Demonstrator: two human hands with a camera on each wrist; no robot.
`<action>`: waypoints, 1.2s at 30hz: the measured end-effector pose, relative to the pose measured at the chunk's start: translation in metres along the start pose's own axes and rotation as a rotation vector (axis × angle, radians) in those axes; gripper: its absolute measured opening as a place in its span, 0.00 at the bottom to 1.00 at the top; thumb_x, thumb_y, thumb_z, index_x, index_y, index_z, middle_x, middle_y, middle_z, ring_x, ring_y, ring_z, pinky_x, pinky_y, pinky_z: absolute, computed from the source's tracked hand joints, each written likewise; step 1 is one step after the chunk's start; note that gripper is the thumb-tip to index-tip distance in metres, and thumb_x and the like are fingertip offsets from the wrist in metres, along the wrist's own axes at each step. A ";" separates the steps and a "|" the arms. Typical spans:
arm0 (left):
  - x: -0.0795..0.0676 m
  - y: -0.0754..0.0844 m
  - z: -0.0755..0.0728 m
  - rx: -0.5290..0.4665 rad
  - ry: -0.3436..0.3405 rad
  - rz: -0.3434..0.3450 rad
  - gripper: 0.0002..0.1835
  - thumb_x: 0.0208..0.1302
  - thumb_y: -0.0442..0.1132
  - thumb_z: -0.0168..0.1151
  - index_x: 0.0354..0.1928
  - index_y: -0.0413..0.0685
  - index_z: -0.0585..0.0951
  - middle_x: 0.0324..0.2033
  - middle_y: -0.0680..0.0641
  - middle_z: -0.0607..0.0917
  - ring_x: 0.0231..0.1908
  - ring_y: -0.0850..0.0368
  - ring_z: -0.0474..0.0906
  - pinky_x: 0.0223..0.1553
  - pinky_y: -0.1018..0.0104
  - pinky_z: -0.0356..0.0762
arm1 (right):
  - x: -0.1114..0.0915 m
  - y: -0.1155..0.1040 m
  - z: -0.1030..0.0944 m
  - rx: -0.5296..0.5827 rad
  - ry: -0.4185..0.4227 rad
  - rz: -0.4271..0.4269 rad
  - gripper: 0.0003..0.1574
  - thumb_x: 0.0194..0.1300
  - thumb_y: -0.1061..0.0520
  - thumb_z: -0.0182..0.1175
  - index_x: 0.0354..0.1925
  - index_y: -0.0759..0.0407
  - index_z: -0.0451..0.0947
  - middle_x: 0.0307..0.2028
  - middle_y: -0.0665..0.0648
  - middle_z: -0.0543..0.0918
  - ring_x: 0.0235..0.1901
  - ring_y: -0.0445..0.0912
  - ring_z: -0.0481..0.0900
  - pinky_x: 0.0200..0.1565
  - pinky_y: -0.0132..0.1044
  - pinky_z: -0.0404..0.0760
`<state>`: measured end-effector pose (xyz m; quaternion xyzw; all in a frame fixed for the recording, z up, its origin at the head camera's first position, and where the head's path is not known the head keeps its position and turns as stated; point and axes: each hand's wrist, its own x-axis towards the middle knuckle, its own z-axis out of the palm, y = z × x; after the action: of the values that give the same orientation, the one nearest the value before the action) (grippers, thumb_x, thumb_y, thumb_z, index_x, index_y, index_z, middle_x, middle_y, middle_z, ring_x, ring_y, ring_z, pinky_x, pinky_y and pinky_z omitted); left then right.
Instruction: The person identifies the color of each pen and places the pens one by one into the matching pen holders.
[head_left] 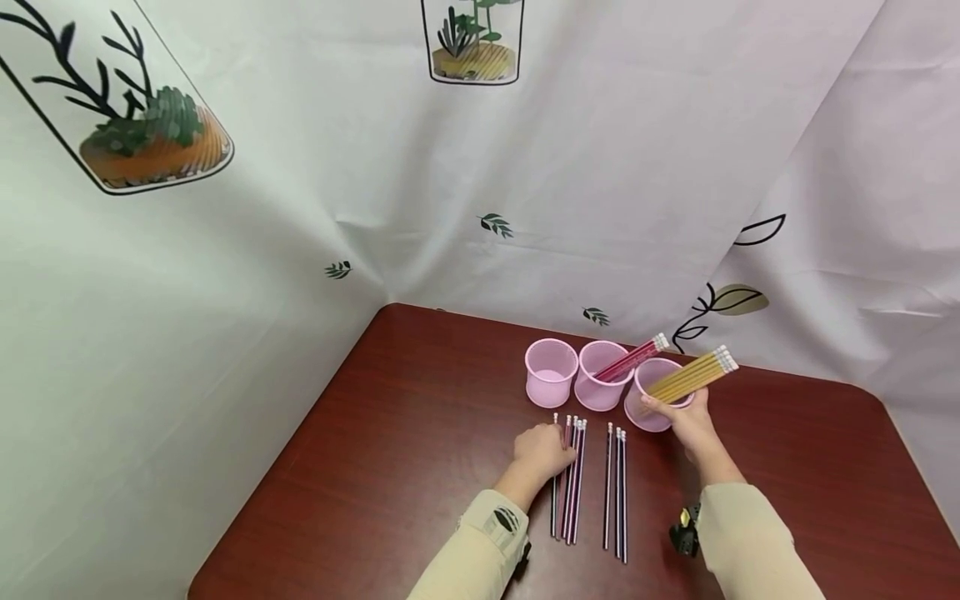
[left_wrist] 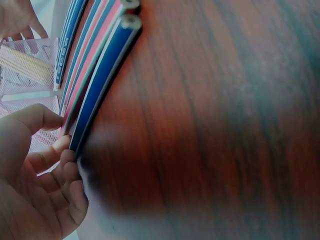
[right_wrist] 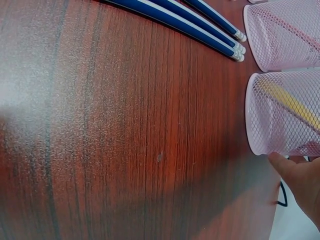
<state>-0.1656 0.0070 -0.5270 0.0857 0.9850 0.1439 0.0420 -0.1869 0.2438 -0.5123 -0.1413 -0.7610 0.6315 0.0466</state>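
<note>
My left hand [head_left: 542, 451] is over the left group of pencils. In the left wrist view its thumb and index finger pinch a pink pencil [left_wrist: 92, 65], and its other fingertips touch a blue pencil [left_wrist: 107, 70] alongside. On the right, my right hand [head_left: 693, 421] holds the side of a pink mesh cup [head_left: 647, 414], its thumb across the front; some fingers are hidden. Several yellow pencils [head_left: 692, 377] lean to the right in that cup, white erasers up. The right wrist view shows this cup [right_wrist: 265, 120] upright against the tabletop, with the hand [right_wrist: 300, 180] at its side.
The middle pink cup [head_left: 600, 396] contains red pencils [head_left: 630, 360]; the left pink cup [head_left: 550, 392] stands beside it. Three dark blue pencils [head_left: 618, 492] lie between my hands on the brown table [head_left: 375, 467]. Printed white cloth [head_left: 622, 167] hangs behind the table.
</note>
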 end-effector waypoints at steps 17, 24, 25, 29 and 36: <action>-0.001 0.005 -0.019 -0.164 0.050 -0.003 0.13 0.44 0.51 0.61 0.14 0.57 0.69 0.13 0.57 0.70 0.16 0.59 0.67 0.17 0.65 0.63 | -0.007 -0.010 0.000 0.009 -0.012 0.013 0.63 0.50 0.50 0.70 0.65 0.63 0.36 0.62 0.71 0.51 0.63 0.59 0.49 0.65 0.48 0.48; 0.000 0.006 -0.027 -0.233 0.065 0.007 0.13 0.44 0.50 0.62 0.16 0.57 0.69 0.12 0.57 0.70 0.15 0.60 0.66 0.16 0.66 0.61 | -0.012 -0.020 0.001 0.001 -0.020 0.065 0.59 0.56 0.59 0.65 0.67 0.62 0.32 0.65 0.69 0.48 0.64 0.57 0.48 0.65 0.47 0.46; 0.001 0.006 -0.029 -0.231 0.068 0.011 0.13 0.44 0.51 0.62 0.16 0.57 0.69 0.12 0.57 0.70 0.15 0.60 0.66 0.16 0.66 0.61 | -0.012 -0.021 0.001 -0.001 -0.021 0.068 0.59 0.56 0.59 0.65 0.67 0.62 0.32 0.65 0.69 0.48 0.64 0.56 0.48 0.65 0.46 0.47; 0.001 0.008 -0.038 -0.224 0.093 0.029 0.14 0.45 0.52 0.62 0.17 0.58 0.68 0.13 0.58 0.70 0.16 0.60 0.67 0.17 0.66 0.62 | -0.012 -0.020 0.000 -0.001 -0.023 0.060 0.59 0.56 0.58 0.66 0.66 0.63 0.32 0.65 0.70 0.48 0.64 0.57 0.48 0.65 0.47 0.46; 0.003 0.013 -0.056 -0.245 0.141 0.060 0.13 0.45 0.52 0.61 0.18 0.58 0.67 0.13 0.59 0.69 0.17 0.61 0.66 0.18 0.68 0.61 | -0.013 -0.017 0.000 -0.008 -0.028 0.018 0.63 0.51 0.51 0.69 0.65 0.64 0.34 0.63 0.71 0.49 0.63 0.60 0.48 0.64 0.50 0.47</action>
<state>-0.1729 0.0044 -0.4695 0.0990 0.9575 0.2700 -0.0215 -0.1775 0.2373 -0.4943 -0.1392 -0.7627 0.6309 0.0297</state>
